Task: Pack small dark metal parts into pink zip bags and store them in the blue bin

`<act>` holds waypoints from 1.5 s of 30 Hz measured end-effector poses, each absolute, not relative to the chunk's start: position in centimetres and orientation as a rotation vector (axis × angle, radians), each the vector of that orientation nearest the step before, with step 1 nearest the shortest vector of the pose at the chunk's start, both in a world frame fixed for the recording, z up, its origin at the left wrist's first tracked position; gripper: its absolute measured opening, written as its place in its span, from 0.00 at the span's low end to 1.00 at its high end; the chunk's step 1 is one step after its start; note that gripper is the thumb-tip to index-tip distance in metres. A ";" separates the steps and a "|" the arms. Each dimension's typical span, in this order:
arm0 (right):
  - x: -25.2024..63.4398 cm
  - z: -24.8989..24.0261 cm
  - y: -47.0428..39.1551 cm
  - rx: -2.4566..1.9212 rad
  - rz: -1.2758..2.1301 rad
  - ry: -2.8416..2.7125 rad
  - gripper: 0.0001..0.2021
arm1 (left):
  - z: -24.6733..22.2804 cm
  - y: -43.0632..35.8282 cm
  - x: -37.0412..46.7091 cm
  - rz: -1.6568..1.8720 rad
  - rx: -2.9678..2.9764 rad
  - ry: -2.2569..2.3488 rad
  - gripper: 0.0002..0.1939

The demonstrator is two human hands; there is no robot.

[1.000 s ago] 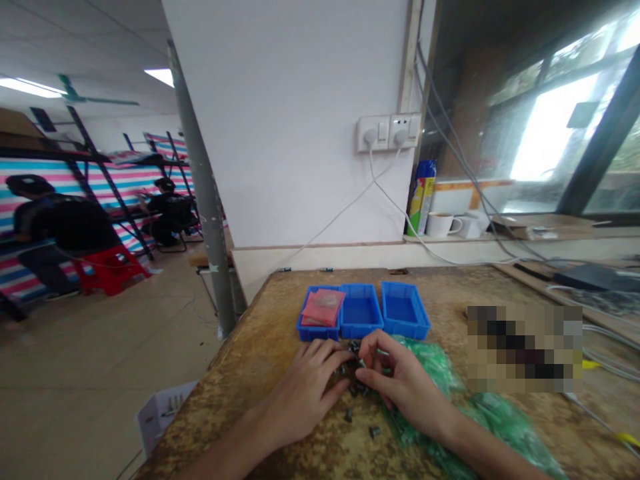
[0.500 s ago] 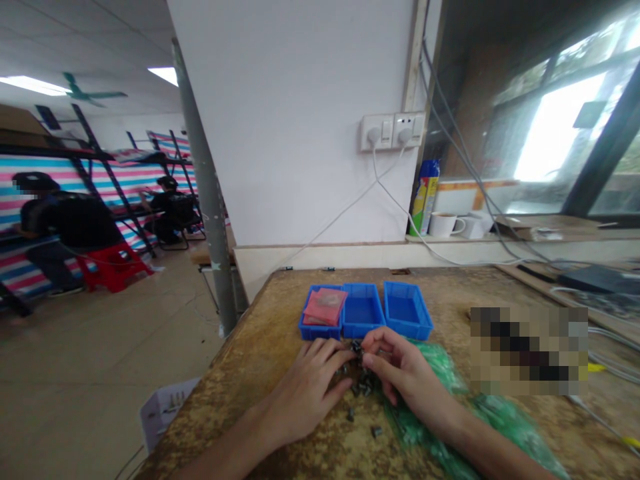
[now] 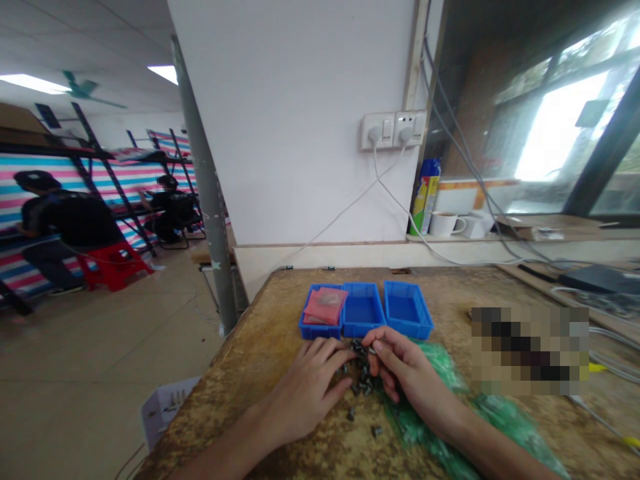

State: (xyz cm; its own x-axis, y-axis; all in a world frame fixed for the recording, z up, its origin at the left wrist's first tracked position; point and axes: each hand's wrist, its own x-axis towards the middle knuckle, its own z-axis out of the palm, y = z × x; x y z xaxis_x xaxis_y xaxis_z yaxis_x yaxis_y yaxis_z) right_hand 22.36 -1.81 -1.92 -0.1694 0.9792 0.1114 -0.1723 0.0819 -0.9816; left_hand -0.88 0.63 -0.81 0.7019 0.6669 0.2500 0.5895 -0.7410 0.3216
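Note:
A heap of small dark metal parts (image 3: 366,385) lies on the worn wooden table between my hands, with a few loose pieces nearer me. My left hand (image 3: 313,383) rests palm down at the heap's left side, fingers stretched out and apart, their tips by the parts. On the other side, my right hand (image 3: 403,363) pinches a small metal part (image 3: 373,351) between thumb and forefinger, just above the heap. Its exact kind is too small to make out. Under my right hand and forearm spreads crumpled green plastic wrapping (image 3: 443,365).
Behind the hands stand three blue bins: a left bin (image 3: 320,332) holding red packets (image 3: 327,305), a middle bin (image 3: 363,330) and a right bin (image 3: 411,331). A blurred-out object (image 3: 530,353) and cables lie rightward. A grey box (image 3: 150,417) sits below the table's left edge.
My right thumb and forefinger have closed together on a small metal part and drawn slightly to the right of the heap. My left hand stays where it was.

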 end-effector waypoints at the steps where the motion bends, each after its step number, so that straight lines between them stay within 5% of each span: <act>1: 22.4 -1.9 -1.8 -0.925 1.339 -1.257 0.25 | -0.8 0.6 -0.9 0.526 2.696 1.007 0.18; 45: 22.3 -1.2 -2.2 -0.979 1.320 -1.324 0.23 | -0.5 0.4 -0.8 0.520 2.689 1.017 0.19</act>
